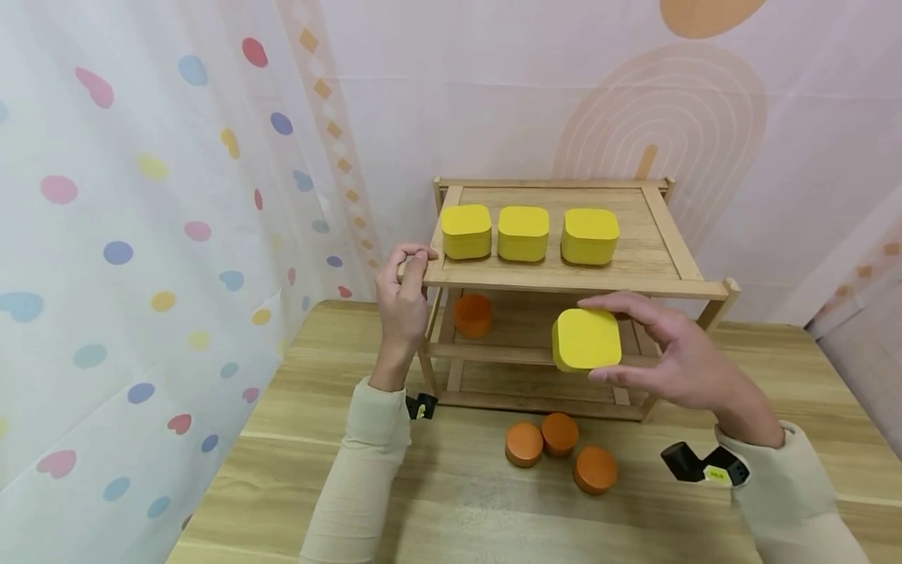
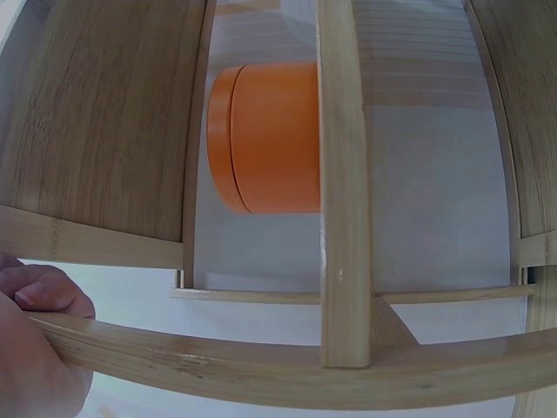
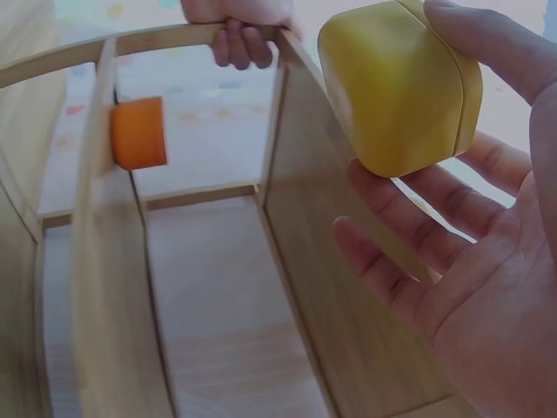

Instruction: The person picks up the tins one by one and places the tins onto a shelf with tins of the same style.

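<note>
Two cream sleeves (image 1: 366, 470) come in from the near edge of the wooden table (image 1: 451, 509). Three round orange tubs (image 1: 560, 453) sit close together on the table, between the sleeves and just in front of the little wooden shelf (image 1: 564, 282).

Next comes the right hand (image 1: 676, 352). It holds a yellow box (image 1: 587, 338) with soft, rounded corners. One finger lies along the top of the box and another sits under it, so the box is pinched between them. In the right wrist view the other fingers (image 3: 409, 235) are spread out and do not touch the box (image 3: 396, 83). The box is up in the air, in front of the right side of the shelf and just below the top board.

On the left, the left hand (image 1: 402, 301) has its fingers curled over the near left corner of the top board. The left wrist view shows the fingers (image 2: 39, 292) wrapped on the wooden rail (image 2: 261, 361).

Inside the shelf, on the lower board and to the left, one more orange tub (image 1: 473, 315) stands alone.

On the top board three yellow boxes (image 1: 523, 233) stand in a row. The two on the left are close together and the right one is a little apart.

Behind it all, a dotted curtain (image 1: 141, 235) hangs on the left.
</note>
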Demonstrator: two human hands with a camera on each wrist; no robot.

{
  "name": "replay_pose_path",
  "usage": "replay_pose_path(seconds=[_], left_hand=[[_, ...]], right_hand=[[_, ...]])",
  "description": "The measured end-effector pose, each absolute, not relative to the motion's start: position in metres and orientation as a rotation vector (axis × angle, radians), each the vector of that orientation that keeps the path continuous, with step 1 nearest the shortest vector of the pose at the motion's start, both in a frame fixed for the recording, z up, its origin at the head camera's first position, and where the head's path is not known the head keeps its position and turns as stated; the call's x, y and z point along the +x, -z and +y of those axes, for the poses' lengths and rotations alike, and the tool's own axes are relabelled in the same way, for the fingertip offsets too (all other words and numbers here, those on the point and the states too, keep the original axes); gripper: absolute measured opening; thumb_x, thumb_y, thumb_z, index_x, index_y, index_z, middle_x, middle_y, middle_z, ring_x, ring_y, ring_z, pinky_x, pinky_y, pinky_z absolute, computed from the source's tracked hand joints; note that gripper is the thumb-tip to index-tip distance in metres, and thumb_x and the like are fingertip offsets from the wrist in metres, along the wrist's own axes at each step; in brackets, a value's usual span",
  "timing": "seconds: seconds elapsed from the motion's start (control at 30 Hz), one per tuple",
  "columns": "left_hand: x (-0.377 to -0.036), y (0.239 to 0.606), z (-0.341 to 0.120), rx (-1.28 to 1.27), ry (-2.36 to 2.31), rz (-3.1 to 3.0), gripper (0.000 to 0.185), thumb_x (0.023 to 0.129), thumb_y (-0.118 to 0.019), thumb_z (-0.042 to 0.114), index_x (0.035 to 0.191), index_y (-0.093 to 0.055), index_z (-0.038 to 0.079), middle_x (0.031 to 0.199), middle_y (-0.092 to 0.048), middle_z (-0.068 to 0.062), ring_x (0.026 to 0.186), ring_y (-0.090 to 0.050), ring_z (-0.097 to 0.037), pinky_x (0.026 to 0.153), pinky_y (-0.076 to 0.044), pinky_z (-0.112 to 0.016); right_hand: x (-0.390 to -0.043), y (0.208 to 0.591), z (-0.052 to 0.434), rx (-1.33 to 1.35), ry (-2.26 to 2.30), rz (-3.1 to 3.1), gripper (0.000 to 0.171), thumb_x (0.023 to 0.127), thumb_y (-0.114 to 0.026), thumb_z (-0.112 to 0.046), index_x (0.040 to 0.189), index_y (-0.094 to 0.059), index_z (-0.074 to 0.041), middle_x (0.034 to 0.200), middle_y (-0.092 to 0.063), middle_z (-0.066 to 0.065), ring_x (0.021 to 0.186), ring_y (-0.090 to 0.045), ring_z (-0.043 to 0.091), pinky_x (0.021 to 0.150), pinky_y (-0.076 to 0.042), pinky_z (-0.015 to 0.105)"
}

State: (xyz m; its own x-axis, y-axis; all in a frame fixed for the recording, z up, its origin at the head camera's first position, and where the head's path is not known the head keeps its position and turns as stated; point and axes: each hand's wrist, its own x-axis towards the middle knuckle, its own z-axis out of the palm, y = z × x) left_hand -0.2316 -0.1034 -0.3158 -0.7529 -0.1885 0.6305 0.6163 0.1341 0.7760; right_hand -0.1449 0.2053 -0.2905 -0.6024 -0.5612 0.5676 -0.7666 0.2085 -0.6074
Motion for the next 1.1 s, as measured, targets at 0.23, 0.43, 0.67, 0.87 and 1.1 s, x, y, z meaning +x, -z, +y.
replay_pose_path(seconds=[0.23,0.43,0.67,0.87,1.1], left_hand=[[-0.233,0.315,-0.105,-0.423,1.709,-1.792,0.028,0.101,-0.045,0.019,0.093,-0.064,0.001,0.052,-0.037,0.003,0.040,-0.028,-0.013,0.039,-0.024,-0.025],[-0.231,0.317,-0.106,-0.421,1.704,-1.800,0.028,0.102,-0.045,0.020,0.094,-0.064,0.001,0.051,-0.036,0.002,0.040,-0.028,-0.014,0.038,-0.024,-0.025],[-0.231,0.318,-0.106,-0.425,1.702,-1.803,0.029,0.102,-0.045,0.020,0.094,-0.064,0.001,0.051,-0.037,0.001,0.039,-0.029,-0.014,0.038,-0.026,-0.025],[-0.232,0.320,-0.106,-0.424,1.698,-1.811,0.029,0.102,-0.044,0.019,0.095,-0.064,0.000,0.051,-0.037,0.002,0.040,-0.029,-0.014,0.038,-0.026,-0.025],[-0.234,0.321,-0.108,-0.425,1.714,-1.800,0.029,0.102,-0.044,0.020,0.095,-0.064,0.001,0.051,-0.036,0.001,0.039,-0.027,-0.014,0.038,-0.024,-0.025]], right_hand=[[-0.147,0.278,0.211,1.251,-1.370,-2.218,0.076,0.066,-0.079,0.020,0.136,-0.052,0.005,0.123,-0.061,0.004,0.099,-0.058,0.013,0.093,-0.045,0.018],[-0.146,0.275,0.213,1.252,-1.385,-2.208,0.074,0.067,-0.079,0.019,0.136,-0.053,0.005,0.123,-0.061,0.004,0.098,-0.057,0.012,0.094,-0.044,0.017],[-0.144,0.262,0.223,1.268,-1.469,-2.103,0.071,0.068,-0.077,0.021,0.133,-0.051,0.014,0.133,-0.059,0.010,0.111,-0.059,0.016,0.095,-0.048,0.020],[-0.145,0.248,0.238,1.206,-1.639,-2.063,0.066,0.074,-0.070,0.025,0.136,-0.047,0.015,0.131,-0.060,0.011,0.109,-0.060,0.017,0.072,-0.056,0.018],[-0.164,0.239,0.249,1.179,-1.751,-1.861,0.059,0.076,-0.061,0.028,0.132,-0.046,0.021,0.121,-0.062,0.019,0.099,-0.059,0.022,0.088,-0.048,0.022]])
